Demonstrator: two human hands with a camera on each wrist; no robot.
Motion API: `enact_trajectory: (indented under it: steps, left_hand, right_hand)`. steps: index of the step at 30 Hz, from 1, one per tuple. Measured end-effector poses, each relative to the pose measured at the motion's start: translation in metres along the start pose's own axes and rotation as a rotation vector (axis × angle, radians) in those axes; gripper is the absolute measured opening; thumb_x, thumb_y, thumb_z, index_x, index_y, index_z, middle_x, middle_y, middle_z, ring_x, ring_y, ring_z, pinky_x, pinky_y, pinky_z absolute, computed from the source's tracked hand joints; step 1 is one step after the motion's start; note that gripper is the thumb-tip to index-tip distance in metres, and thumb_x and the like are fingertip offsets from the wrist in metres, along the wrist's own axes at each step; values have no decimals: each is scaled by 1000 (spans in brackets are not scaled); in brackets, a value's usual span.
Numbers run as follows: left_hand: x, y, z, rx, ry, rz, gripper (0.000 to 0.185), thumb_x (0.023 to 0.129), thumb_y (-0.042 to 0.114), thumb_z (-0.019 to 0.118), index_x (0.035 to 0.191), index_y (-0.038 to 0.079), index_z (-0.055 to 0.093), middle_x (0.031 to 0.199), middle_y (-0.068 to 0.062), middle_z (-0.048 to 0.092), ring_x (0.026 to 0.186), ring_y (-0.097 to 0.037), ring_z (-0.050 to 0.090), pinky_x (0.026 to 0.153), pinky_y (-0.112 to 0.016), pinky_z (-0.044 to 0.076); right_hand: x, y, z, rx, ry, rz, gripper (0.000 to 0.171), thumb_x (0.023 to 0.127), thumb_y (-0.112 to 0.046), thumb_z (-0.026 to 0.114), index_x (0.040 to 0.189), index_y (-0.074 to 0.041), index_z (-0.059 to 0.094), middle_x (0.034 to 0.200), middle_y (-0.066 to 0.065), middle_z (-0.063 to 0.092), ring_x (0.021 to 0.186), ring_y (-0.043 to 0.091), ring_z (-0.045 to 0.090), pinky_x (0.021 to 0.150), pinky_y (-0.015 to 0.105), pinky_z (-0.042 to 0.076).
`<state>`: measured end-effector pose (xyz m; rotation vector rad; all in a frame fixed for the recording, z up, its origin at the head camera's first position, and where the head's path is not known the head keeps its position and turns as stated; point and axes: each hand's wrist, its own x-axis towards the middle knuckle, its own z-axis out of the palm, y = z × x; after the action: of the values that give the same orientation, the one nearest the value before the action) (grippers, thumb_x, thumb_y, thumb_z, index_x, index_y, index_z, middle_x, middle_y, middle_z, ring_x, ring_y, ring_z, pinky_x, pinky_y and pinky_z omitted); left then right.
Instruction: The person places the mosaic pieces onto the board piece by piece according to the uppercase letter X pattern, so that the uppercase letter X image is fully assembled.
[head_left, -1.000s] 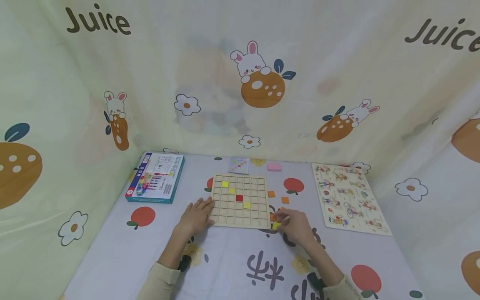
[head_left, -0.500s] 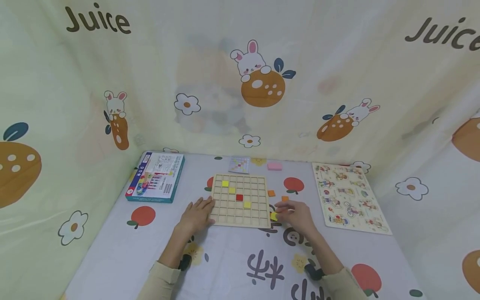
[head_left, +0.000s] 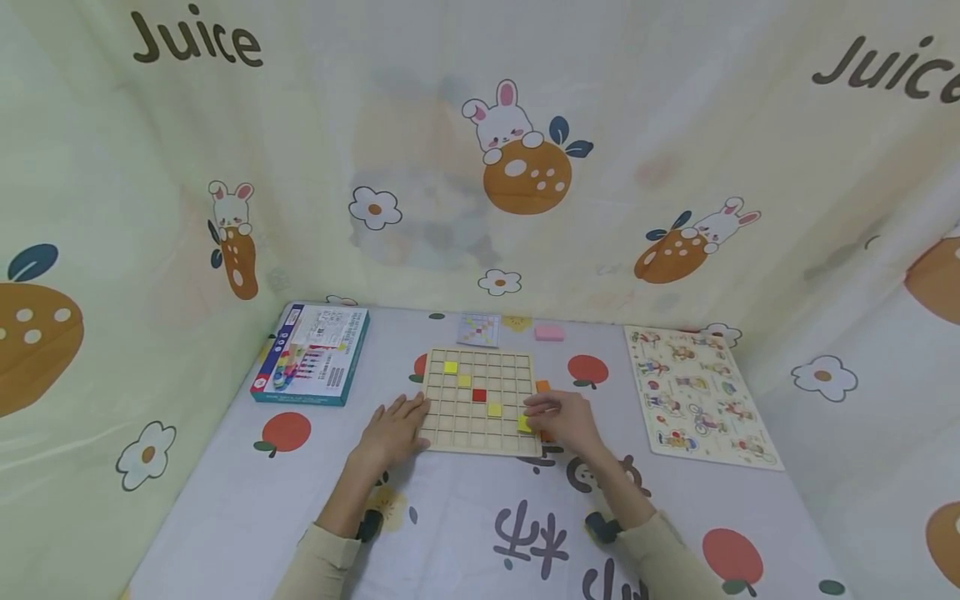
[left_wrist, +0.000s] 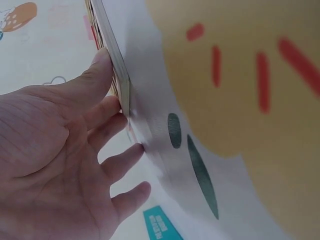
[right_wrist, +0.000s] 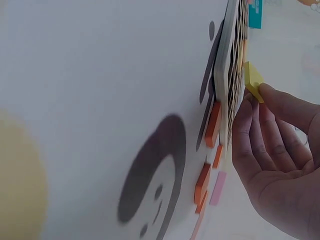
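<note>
In the head view a wooden grid board [head_left: 444, 426] lies mid-table, with a diagonal of yellow tiles [head_left: 465, 381] and one red tile [head_left: 479, 396] in its cells. My left hand [head_left: 392, 432] rests against the board's left edge. Its fingers are spread and its thumb lies along the rim, as the left wrist view shows of the hand [left_wrist: 65, 140]. Thumb and fingers of my right hand [head_left: 568, 422] pinch a yellow tile [right_wrist: 253, 82] over the board's right-hand columns, low on the diagonal. Several orange tiles [right_wrist: 202, 183] lie beside the board's right edge, partly hidden by that hand in the head view.
Behind the board lie a printed pattern card [head_left: 478, 330] and a pink block [head_left: 549, 333]. A colourful flat box [head_left: 318, 358] sits at the back left. To the right is a picture puzzle board [head_left: 697, 400]. Patterned cloth walls [head_left: 420, 275] rise behind the table.
My right hand has picked up the yellow tile from beside the board's near right corner and carried it up and left over the board. The left hand has stayed in place.
</note>
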<state>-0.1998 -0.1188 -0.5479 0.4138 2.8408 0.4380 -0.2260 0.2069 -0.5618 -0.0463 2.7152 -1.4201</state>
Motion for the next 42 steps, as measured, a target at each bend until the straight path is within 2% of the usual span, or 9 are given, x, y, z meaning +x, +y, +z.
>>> enact_trajectory:
  steps: [14,24,29,35,42]
  left_hand:
    - [0,1,-1,8,-3,0,74,98,32,73,161,8,40,169,-10,34,157,-38,25,125,-65,22]
    - [2,0,2,16,-1,-4,75,98,34,73,161,9,40,169,-9,34,157,-37,25,125,-64,21]
    - [2,-2,3,12,-4,-3,75,98,34,73,161,9,40,169,-8,33,157,-37,24,125,-65,21]
    - [3,-3,3,6,-6,-10,75,99,34,72,162,9,39,170,-9,31,158,-37,23,126,-65,20]
    - [3,-2,4,7,-5,-4,75,99,33,72,161,8,39,170,-10,32,157,-39,23,126,-66,19]
  right_hand:
    - [9,-8,20,-50,-17,-88,25,83,-5,86,106,-12,80,87,-6,76,80,13,72,68,29,59]
    - [9,-8,24,-83,-33,-59,23,85,-8,87,105,-15,80,81,-8,74,79,14,68,69,29,57]
    - [9,-9,20,-92,-32,-82,25,84,-9,86,108,-15,80,84,-9,75,81,14,69,72,32,58]
    - [19,-3,4,-122,35,-115,25,87,-9,85,111,-13,79,93,-6,76,88,13,72,83,36,62]
    - [30,6,-17,-178,145,-116,24,88,-5,81,112,-9,78,100,4,77,93,23,73,81,41,63]
